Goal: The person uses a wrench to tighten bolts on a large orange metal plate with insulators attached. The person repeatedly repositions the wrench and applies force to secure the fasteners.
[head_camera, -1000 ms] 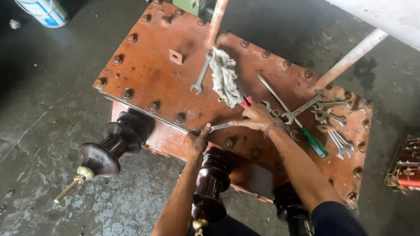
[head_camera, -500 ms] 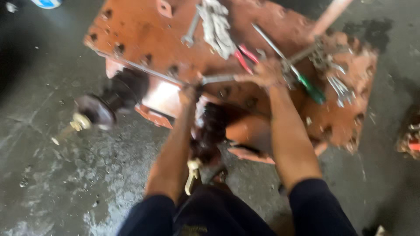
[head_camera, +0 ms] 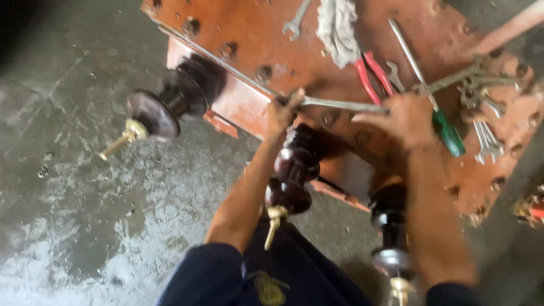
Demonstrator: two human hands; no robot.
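Head view: left hand (head_camera: 281, 111) gripping one end of long spanner (head_camera: 340, 105) at rusty orange lid (head_camera: 317, 62) edge. Right hand (head_camera: 403, 119) closed over its other end. Dark insulator (head_camera: 294, 170) just below left hand; green-handled screwdriver (head_camera: 447, 133) beside right hand.

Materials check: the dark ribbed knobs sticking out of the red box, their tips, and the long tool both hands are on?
Ribbed knobs: likely glazed ceramic, dark brown with glossy highlights. Tips: probably brass, yellow metallic shine. Long tool: bare steel by its dull grey sheen, gripped by the left hand and right hand. Red box: painted metal, apparently, with worn, chipped paint.
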